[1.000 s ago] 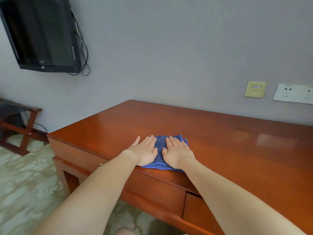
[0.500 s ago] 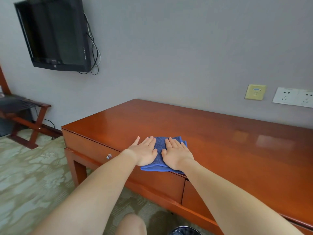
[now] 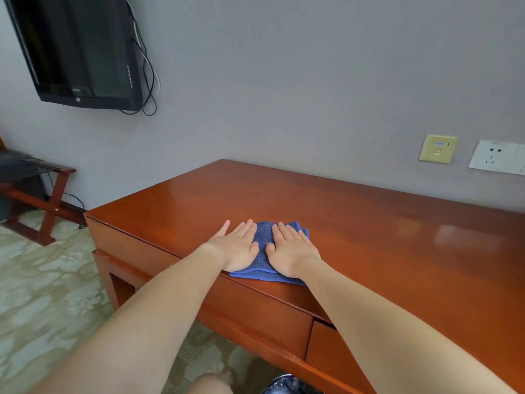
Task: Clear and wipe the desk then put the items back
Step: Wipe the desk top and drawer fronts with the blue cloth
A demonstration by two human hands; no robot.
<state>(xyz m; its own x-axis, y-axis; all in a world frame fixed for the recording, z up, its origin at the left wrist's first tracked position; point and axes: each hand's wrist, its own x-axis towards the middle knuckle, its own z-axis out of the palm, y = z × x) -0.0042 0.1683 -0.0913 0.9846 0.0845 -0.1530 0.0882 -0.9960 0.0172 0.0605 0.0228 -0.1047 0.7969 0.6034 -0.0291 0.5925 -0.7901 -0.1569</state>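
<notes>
Hands press flat, fingers straight: left hand [image 3: 237, 247] and right hand [image 3: 291, 250] side by side on a blue cloth [image 3: 262, 243] at the wooden worktop's [image 3: 397, 251] near edge.

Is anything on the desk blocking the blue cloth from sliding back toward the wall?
Nothing visible does. The left hand and right hand press flat on the blue cloth at the front of the desk, and only bare wood shows from there to the wall.

bare desk top [image 3: 369, 228] right of cloth [image 3: 262, 237], wall [image 3: 312, 95] behind
</notes>
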